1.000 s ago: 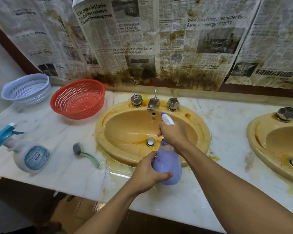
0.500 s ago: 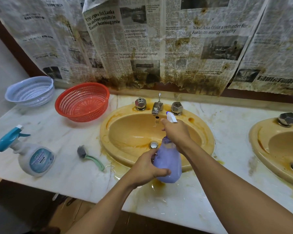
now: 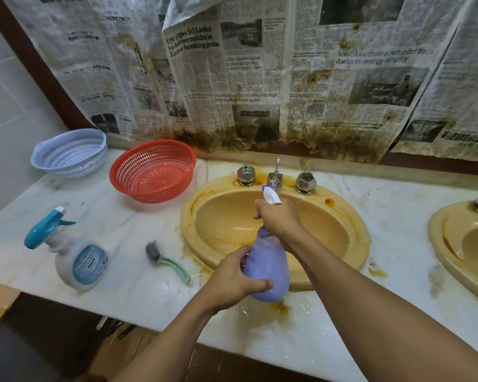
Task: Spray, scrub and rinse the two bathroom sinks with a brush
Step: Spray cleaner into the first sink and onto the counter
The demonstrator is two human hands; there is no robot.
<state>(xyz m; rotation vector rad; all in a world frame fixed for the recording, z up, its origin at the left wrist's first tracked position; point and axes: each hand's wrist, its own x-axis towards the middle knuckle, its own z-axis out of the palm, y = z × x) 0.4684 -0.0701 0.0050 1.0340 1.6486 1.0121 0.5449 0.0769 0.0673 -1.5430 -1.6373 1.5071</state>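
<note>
Two-handed grip on the bottle (image 3: 268, 271) above the front rim of the sink (image 3: 356, 232): left hand (image 3: 232, 279) curled round the belly, right hand (image 3: 279, 216) round neck and trigger; probably light, thin-walled, wet-slick, so best taken at the neck, belly steadied.

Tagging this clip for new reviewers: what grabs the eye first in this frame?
A purple spray bottle is held over the front rim of the stained yellow sink at centre: the left hand grips its body, the right hand its trigger head. Brown-stained newspaper hangs behind; a red basket sits left of the sink.
</note>
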